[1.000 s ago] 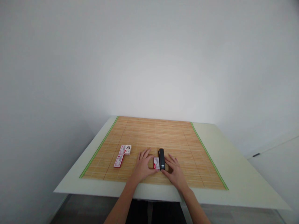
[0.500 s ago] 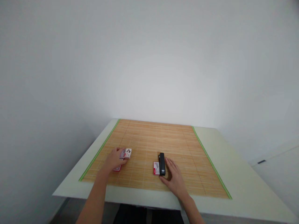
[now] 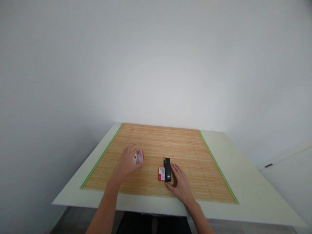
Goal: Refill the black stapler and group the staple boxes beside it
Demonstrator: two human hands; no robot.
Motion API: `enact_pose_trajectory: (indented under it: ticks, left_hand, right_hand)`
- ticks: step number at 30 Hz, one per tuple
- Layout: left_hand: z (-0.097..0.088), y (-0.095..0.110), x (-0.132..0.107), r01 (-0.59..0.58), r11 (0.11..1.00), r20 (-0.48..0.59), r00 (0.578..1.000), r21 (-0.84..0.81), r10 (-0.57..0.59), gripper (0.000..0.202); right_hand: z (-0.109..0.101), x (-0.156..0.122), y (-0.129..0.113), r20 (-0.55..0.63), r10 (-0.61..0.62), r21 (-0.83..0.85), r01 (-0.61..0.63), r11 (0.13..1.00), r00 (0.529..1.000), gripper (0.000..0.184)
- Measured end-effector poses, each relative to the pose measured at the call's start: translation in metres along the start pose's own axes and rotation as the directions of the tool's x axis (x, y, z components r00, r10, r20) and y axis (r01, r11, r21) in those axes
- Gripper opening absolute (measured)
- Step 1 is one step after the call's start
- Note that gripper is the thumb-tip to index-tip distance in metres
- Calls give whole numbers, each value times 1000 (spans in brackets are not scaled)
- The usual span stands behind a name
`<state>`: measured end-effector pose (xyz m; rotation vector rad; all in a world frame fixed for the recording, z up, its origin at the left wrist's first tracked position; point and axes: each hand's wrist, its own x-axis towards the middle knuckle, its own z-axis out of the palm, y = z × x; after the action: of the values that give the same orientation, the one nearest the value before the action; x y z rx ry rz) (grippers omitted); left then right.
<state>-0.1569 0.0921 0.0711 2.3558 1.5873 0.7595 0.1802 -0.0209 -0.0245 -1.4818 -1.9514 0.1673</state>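
My left hand (image 3: 127,162) is over the left-centre of the bamboo mat, its fingers closed around small boxes. A clear-topped box with a red edge (image 3: 140,157) sticks out past the fingertips, and part of a white box (image 3: 135,158) with a dark print shows beside it; the palm hides the rest. A black stapler (image 3: 167,169) lies lengthwise on the mat. Against its left side rests a small red-and-white box (image 3: 161,174). My right hand (image 3: 180,185) rests at the stapler's right, fingers apart, with the thumb by its near end.
The bamboo mat (image 3: 161,139) with green edging covers most of the white table (image 3: 246,182). A pale wall (image 3: 156,65) stands behind the table's far edge. The table's front edge is close to my lap.
My left hand has moved right and away from me, carrying the small boxes from their place on the left of the mat. My right hand, the stapler and the box beside it stay put.
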Motion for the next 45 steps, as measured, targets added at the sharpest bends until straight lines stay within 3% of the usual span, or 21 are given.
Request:
enact_pose_trajectory:
  ticks: [3, 5, 7, 13, 19, 23, 25, 28, 30, 32, 34, 37, 40, 43, 45]
  left_hand:
    - [36, 59, -13, -223, 965, 15, 974, -136, 227, 57]
    - [60, 84, -22, -254, 944, 55, 961, -212, 271, 54]
    - [78, 95, -27, -243, 937, 74, 960, -250, 268, 52]
    - [96, 81, -23, -205, 919, 127, 957, -337, 261, 61]
    - [101, 79, -17, -197, 907, 181, 943, -371, 279, 71]
    - [91, 77, -26, -182, 911, 182, 947, -371, 264, 100]
    - [76, 65, -34, -155, 927, 173, 959, -342, 224, 104]
    - [40, 25, -47, -87, 976, 181, 976, -199, 124, 81]
    - [14, -12, -54, 37, 997, 185, 982, -65, -24, 82]
    - [-7, -49, -58, 189, 980, 185, 963, 57, -196, 83]
    - [-19, -77, -61, 285, 948, 201, 930, 140, -309, 81]
    - [-22, -93, -61, 278, 942, 224, 922, 187, -316, 69]
    - [-15, -73, -57, 206, 968, 220, 947, 147, -235, 65]
    - [0, -22, -48, 57, 998, 236, 971, -29, -48, 66]
    - [15, 19, -40, -50, 992, 183, 981, -112, 70, 64]
  right_hand:
    - [-1, 0, -1, 2, 10, -3, -10, 1000, 1000, 86]
    - [-2, 0, -1, 6, 19, 2, -19, 1000, 1000, 82]
    - [-2, 1, -2, 10, 30, 11, -30, 999, 1000, 77]
    - [-5, 2, -5, 19, 45, 32, -45, 998, 999, 60]
    - [-5, 3, -4, 36, 25, 53, -27, 998, 999, 60]
    - [-3, 2, -2, 4, 28, 70, -28, 997, 1000, 68]
    - [-2, 1, -2, -18, 40, 85, -38, 996, 999, 71]
    - [-3, 0, -4, -29, 55, 103, -52, 993, 998, 73]
    - [-4, 0, -6, -32, 62, 109, -58, 992, 998, 73]
    - [-6, 0, -8, -32, 67, 109, -63, 992, 997, 73]
    - [-8, 1, -10, -27, 67, 105, -63, 992, 997, 73]
    - [-8, 1, -10, -22, 59, 99, -57, 993, 998, 74]
    - [-5, 0, -7, -28, 48, 87, -45, 995, 998, 73]
    - [-3, 0, -4, -26, 31, 72, -29, 997, 999, 69]
    - [-3, 0, -5, -22, 24, 64, -23, 998, 999, 65]
